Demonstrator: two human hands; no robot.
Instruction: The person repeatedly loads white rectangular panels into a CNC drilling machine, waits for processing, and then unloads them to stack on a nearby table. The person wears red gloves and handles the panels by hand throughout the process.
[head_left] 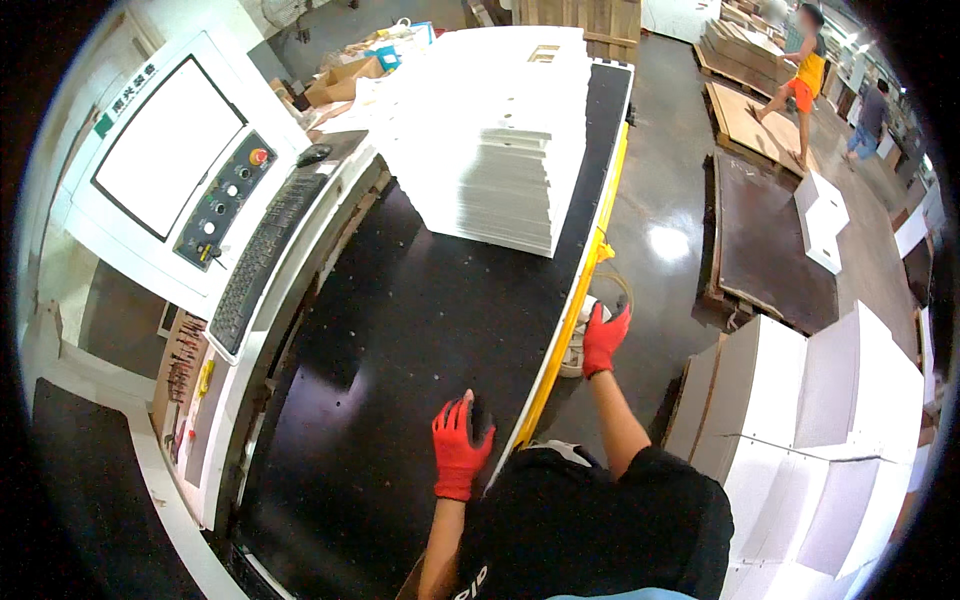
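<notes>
My left hand (462, 447), in a red glove with a dark palm, is over the near part of the black tabletop (430, 320). Its fingers are apart and nothing shows in them. Farther right, my right hand (605, 340), in a matching glove, reaches just past the table's yellow edge strip (573, 345). Thumb and fingers look spread there, beside a pale, basket-like object (572, 357) that is partly hidden. At the far end of the table stands a tall stack of white panels (490, 150), the top one with a small rectangular cutout.
Left of the table is a control console (170, 150) with a screen, buttons, a keyboard (265, 255) and a mouse (314, 154). Stacked white boards (780, 460) stand close on my right. Beyond are a low dark platform (770, 240) and two people (806, 75) farther off.
</notes>
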